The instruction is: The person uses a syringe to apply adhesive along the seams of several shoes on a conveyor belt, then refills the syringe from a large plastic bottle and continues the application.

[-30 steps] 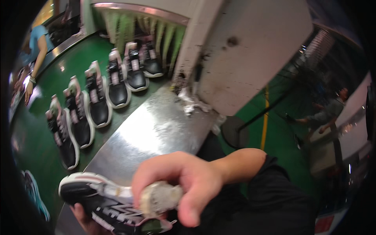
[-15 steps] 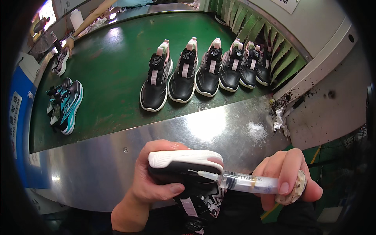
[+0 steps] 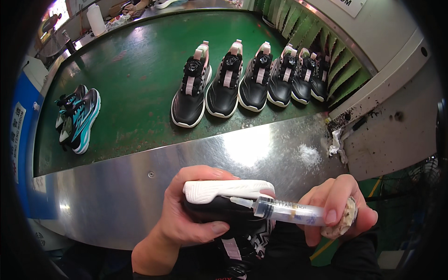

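Observation:
My left hand (image 3: 179, 221) is wrapped around the toe of a black sneaker (image 3: 228, 190), which lies tilted with its white sole upward and its pink-trimmed lacing side hanging below. My right hand (image 3: 338, 203) is closed on a clear syringe (image 3: 289, 211) held level, its rear end wrapped in a crusted, pale covering (image 3: 340, 219). The syringe's thin needle points left and meets the line between white sole and black upper. Whether its tip sits inside that seam is too small to tell. Both hands are above the metal ledge's near edge.
Several black-and-pink sneakers (image 3: 191, 93) stand in a row on the green conveyor belt (image 3: 135, 98). Two black-and-teal sneakers (image 3: 81, 121) lie at its left. Green flaps (image 3: 345, 74) hang at the machine opening, right. White powder (image 3: 309, 155) is scattered on the metal ledge (image 3: 121, 196).
The syringe needle has come up against the seam of the held sneaker. Another person's hand and the sneaker under it at far left have gone from view. The standing sneakers appear slightly farther right.

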Demonstrator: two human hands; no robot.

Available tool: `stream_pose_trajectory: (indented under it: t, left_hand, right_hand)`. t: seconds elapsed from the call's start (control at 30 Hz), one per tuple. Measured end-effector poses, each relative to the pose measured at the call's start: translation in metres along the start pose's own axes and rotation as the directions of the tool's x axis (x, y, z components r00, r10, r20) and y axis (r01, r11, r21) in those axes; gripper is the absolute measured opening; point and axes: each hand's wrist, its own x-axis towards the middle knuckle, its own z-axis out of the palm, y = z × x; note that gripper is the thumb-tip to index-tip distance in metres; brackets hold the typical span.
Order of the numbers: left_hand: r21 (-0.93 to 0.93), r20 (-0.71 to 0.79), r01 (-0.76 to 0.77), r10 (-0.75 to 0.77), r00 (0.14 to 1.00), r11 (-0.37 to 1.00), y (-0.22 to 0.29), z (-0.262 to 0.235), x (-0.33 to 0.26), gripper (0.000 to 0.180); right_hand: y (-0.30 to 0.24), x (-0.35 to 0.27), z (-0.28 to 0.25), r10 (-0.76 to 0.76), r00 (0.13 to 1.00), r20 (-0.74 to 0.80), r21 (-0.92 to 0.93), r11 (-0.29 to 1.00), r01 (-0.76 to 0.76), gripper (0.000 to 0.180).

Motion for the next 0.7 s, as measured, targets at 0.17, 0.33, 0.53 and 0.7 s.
stream_pose_trajectory:
  t: [0.17,0.33,0.53,0.7]
  left_hand:
    - [-0.057,-0.023,-0.022,0.021,1.0,0.998,-0.001,0.0,0.004,0.056]
    - [-0.016,-0.212,0.145,-0.145,0.966,0.989,-0.002,0.003,0.01,0.069]
    - [-0.024,-0.254,0.262,-0.259,0.932,0.965,-0.009,0.011,0.021,0.07]
    - [-0.051,-0.34,0.236,-0.239,0.909,0.97,-0.018,0.003,0.014,0.067]
  right_hand:
    - [-0.002,-0.01,-0.006,-0.01,0.999,-0.048,-0.028,1.0,0.009,0.057]
    - [-0.001,-0.029,-0.024,0.069,0.992,-0.103,-0.088,0.993,-0.078,0.052]
    - [0.011,-0.043,-0.041,0.058,0.991,-0.119,-0.027,0.998,-0.062,0.049]
    - [0.02,-0.06,-0.055,0.076,0.995,-0.066,-0.063,0.995,-0.081,0.045]
